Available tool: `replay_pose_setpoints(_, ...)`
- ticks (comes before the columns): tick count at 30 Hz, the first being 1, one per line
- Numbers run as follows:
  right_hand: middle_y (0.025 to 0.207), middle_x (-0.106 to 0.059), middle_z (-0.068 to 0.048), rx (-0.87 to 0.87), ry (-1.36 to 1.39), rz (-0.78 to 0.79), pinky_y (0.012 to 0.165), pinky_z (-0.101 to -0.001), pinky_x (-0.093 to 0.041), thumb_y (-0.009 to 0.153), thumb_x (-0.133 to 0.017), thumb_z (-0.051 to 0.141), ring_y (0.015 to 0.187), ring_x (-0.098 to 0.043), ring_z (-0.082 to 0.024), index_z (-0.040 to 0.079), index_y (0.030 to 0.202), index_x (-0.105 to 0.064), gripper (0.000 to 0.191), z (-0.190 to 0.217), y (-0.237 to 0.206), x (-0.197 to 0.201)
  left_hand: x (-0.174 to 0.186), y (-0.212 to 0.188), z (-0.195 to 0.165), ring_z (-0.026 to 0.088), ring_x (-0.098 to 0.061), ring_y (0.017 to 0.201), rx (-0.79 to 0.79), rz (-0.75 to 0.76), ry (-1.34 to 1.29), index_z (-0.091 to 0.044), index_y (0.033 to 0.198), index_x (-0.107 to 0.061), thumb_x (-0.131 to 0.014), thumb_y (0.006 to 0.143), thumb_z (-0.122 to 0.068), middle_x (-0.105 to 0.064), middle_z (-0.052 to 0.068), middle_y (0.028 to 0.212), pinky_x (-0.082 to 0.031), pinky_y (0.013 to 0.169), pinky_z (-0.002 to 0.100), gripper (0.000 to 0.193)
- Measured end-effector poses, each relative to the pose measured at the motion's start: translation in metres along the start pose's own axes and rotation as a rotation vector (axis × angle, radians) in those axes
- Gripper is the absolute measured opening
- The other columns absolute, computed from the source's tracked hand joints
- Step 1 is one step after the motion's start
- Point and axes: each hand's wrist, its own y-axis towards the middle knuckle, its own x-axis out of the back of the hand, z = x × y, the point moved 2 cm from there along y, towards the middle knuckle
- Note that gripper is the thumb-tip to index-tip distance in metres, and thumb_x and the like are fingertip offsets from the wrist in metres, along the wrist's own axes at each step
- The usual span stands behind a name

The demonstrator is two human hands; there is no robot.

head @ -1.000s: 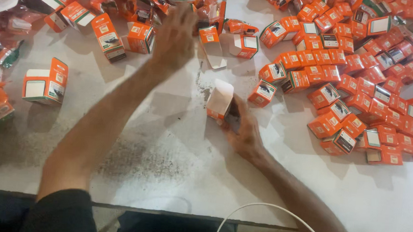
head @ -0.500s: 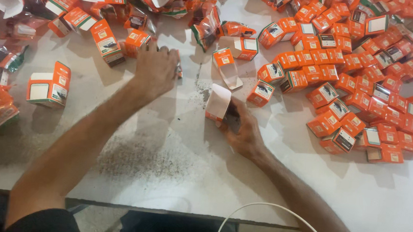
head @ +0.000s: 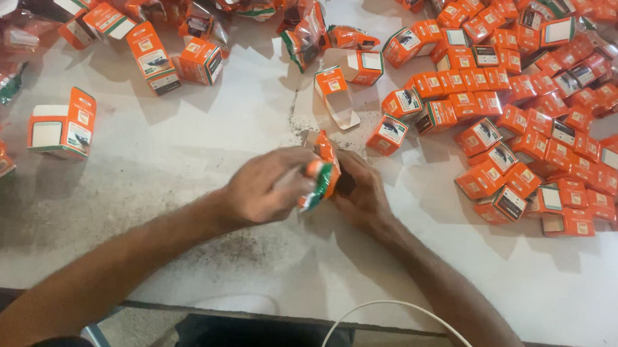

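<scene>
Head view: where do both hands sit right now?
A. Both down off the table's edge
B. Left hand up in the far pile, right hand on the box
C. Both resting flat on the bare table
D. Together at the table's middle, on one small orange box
D. The left hand and right hand meet around one small orange box over the white table, with the heap of boxes off to the right.

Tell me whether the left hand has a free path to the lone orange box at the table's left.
Probably yes: the left hand is busy on the small packet, but only bare table separates it from the orange box.

Glossy cardboard boxes (head: 517,101); matt, scuffed tabletop (head: 176,208).
</scene>
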Motion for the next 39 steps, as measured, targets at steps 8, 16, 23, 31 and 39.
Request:
replay_pose_setpoints(8,0.125,-0.066,-0.017,0.053,0.095,0.003,0.102,-0.0394,-0.052,0.069,-0.064,-0.012,0.119,-0.067,-0.034,0.003,0.136,-0.057,0.069,0.008,-0.001,0.005,-0.024,-0.007,-0.002,0.041,-0.049,0.134,0.215,0.18,0.288,-0.005,0.121,-0.066,-0.074,0.088,-0.016,-0.061,0.02,0.131,-0.029,0.116,0.062,0.036)
replay_pose_setpoints(16,0.123,-0.065,-0.019,0.036,0.004,-0.026,0.097,-0.0415,-0.053,0.071,-0.071,-0.007,0.116,-0.066,-0.039,0.003,0.134,-0.057,0.065,0.008,-0.001,0.0,-0.034,-0.008,-0.001,0.032,-0.04,0.152,0.275,0.333,0.272,-0.003,0.111,-0.064,-0.073,0.086,-0.014,-0.064,0.014,0.132,-0.02,0.125,0.064,0.029)
replay_pose_setpoints(23,0.122,-0.064,-0.021,0.066,-0.015,-0.036,0.094,-0.0435,-0.052,0.069,-0.072,-0.006,0.113,-0.064,-0.042,0.002,0.133,-0.056,0.066,0.014,0.002,0.002,-0.04,0.004,-0.005,0.037,-0.035,0.147,0.423,0.206,0.265,-0.012,0.108,-0.064,-0.074,0.087,-0.019,-0.059,0.013,0.13,-0.014,0.12,0.067,0.025)
replay_pose_setpoints(31,0.115,-0.064,-0.02,0.074,-0.059,-0.035,0.091,-0.0445,-0.053,0.074,-0.075,-0.003,0.109,-0.065,-0.042,0.003,0.125,-0.058,0.054,0.014,0.003,0.0,-0.055,0.001,0.008,0.04,-0.041,0.135,0.881,-0.21,-0.274,-0.002,0.124,-0.05,-0.07,0.087,-0.023,-0.041,0.025,0.14,-0.039,0.113,0.044,0.047)
replay_pose_setpoints(39,0.126,-0.068,-0.014,-0.049,0.176,-0.093,0.096,-0.0361,-0.055,0.082,-0.078,-0.001,0.117,-0.069,-0.03,0.002,0.139,-0.039,0.069,0.008,-0.001,-0.009,-0.06,-0.011,0.042,0.022,-0.074,0.089,1.126,0.07,-0.41,-0.002,0.105,-0.071,-0.073,0.072,-0.009,-0.074,0.01,0.094,-0.059,0.082,0.037,0.034)
